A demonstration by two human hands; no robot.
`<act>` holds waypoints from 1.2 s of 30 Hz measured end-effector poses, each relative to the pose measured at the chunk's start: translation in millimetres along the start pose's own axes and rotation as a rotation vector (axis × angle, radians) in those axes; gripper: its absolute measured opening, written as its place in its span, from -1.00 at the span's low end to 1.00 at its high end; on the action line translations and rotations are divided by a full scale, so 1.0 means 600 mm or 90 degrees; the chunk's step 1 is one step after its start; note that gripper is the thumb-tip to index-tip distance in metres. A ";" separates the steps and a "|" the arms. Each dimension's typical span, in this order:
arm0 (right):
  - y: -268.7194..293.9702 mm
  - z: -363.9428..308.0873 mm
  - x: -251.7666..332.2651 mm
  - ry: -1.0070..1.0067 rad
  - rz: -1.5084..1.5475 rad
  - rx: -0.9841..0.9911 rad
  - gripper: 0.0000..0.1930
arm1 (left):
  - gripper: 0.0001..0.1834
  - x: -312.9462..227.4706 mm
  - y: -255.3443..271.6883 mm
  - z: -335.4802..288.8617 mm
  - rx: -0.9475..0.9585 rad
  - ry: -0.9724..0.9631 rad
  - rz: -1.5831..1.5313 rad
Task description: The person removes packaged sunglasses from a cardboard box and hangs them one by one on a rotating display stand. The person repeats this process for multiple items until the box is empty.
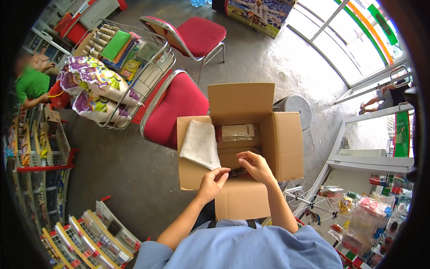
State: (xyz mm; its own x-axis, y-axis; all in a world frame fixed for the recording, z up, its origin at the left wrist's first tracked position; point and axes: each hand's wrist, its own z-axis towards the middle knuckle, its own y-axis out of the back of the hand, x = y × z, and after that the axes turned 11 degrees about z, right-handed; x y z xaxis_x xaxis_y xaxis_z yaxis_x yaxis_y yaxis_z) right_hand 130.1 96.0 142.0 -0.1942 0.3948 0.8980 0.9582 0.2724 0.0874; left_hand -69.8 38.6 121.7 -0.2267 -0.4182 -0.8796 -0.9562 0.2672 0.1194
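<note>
An open cardboard box [286, 143] stands in front of me with its flaps folded out. Over its near edge, my left hand [212, 184] has thumb and fingertips pinched together; what is between them is too small to name. Close by on the right, my right hand [254, 167] is curled with thumb and index finger together, and its grasp is partly hidden. A small dark item [237, 172] shows between the hands; I cannot tell whether either holds it. Across the left flap lies a folded white cloth [199, 142]. Inside, against the far wall, rests a pale clear-wrapped package [237, 132].
Two red chairs [181, 107] stand beyond the box to the left, near a wire cart [152, 58] loaded with bags and packets. A round grey stool [299, 111] is behind the box. Shelves line the left; a person in green [33, 83] is there. Hanging goods [358, 215] are at right.
</note>
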 end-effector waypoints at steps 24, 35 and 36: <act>-0.018 0.120 -0.172 -0.105 -0.064 -0.108 -0.72 | -0.79 0.099 -0.001 0.066 0.036 -0.013 0.127; 0.065 0.141 -0.272 -0.120 -0.153 -0.160 -0.70 | -0.78 0.116 -0.015 0.069 0.047 -0.001 0.085; 0.066 0.149 -0.294 -0.119 -0.160 -0.142 -0.69 | -0.78 0.115 -0.017 0.069 0.042 -0.025 0.083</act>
State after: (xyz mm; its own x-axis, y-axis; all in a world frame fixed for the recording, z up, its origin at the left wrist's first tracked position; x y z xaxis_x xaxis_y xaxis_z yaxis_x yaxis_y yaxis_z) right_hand 183.3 115.5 -51.2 -0.4435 0.4995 0.7442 0.8943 0.1911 0.4047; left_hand -68.2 42.9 40.6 -0.3394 -0.3431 -0.8759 -0.9049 0.3735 0.2043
